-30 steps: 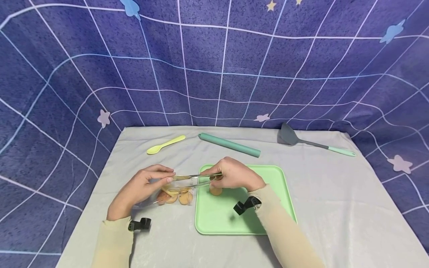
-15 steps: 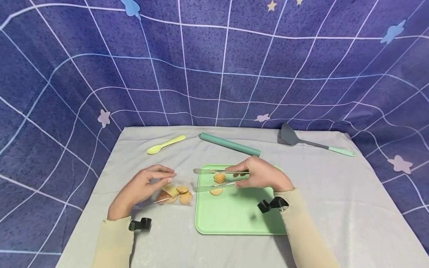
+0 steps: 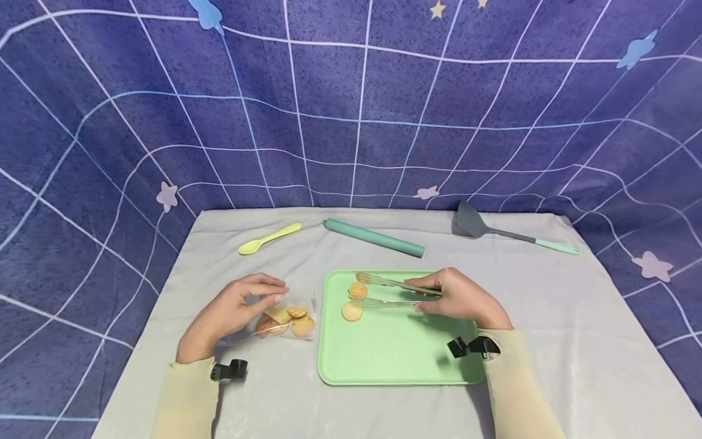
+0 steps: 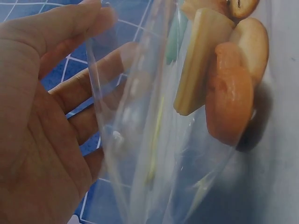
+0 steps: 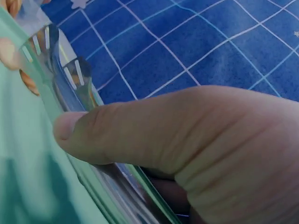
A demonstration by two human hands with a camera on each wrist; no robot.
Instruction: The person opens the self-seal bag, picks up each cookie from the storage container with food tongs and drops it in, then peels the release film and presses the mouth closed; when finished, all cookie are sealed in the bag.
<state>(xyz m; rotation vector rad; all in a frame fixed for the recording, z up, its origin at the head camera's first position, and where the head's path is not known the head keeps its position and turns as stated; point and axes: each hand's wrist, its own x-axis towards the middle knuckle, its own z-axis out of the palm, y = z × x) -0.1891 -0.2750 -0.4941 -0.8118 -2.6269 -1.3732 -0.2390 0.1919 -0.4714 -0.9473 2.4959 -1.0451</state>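
Observation:
My left hand (image 3: 233, 311) pinches the upper edge of a clear plastic bag (image 4: 133, 140) between thumb and forefinger. Several cookies (image 3: 301, 326) lie inside the bag, one of them a pale rectangular bar (image 4: 198, 65). Over the green tray (image 3: 400, 363), my right hand (image 3: 466, 299) holds metal tongs (image 3: 378, 280) with slotted tips. Their arms are spread, and nothing sits gripped between the tips. On the tray's left part lie a swirled cookie (image 3: 358, 291) and a smooth round cookie (image 3: 352, 311). The tong tips overlap the area around both in the head view.
Behind the tray lies a green rolling-pin-like rod (image 3: 375, 238), with a yellow spoon (image 3: 270, 238) to its left. A grey turner (image 3: 512, 235) with a mint handle rests at the back right. A blue patterned cloth (image 3: 351, 103) hangs behind the table.
My right hand has carried the tongs rightward, from the bag to over the tray. The swirled cookie now sits uncovered on the tray. My left hand keeps its hold on the bag.

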